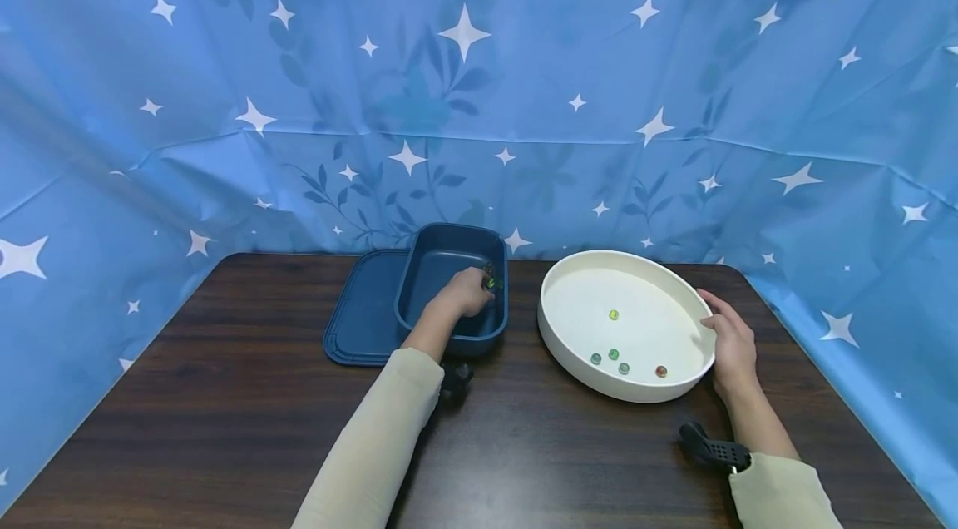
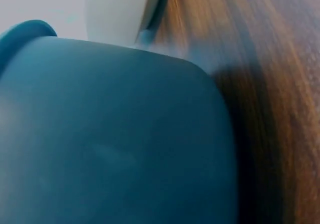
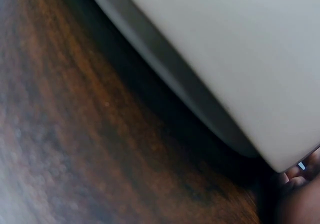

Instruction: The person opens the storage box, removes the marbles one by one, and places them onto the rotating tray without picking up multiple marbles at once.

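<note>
A blue lid (image 1: 364, 308) lies near the tabletop's (image 1: 224, 396) back edge; the blue bin (image 1: 449, 250), long axis running front to back, overlaps it. Inside, the left hand (image 1: 464, 294) reaches beside marbles (image 1: 490, 281); I cannot tell its grip. A narrow gap separates the round white tray (image 1: 599, 279), holding five glass balls (image 1: 614, 354); the right hand (image 1: 737, 346) clamps its right rim. Only the right wrist view shows a darker band along its base.

A blue container (image 2: 120, 134) (round-cornered) partly hides a white tray (image 2: 116, 13).
</note>
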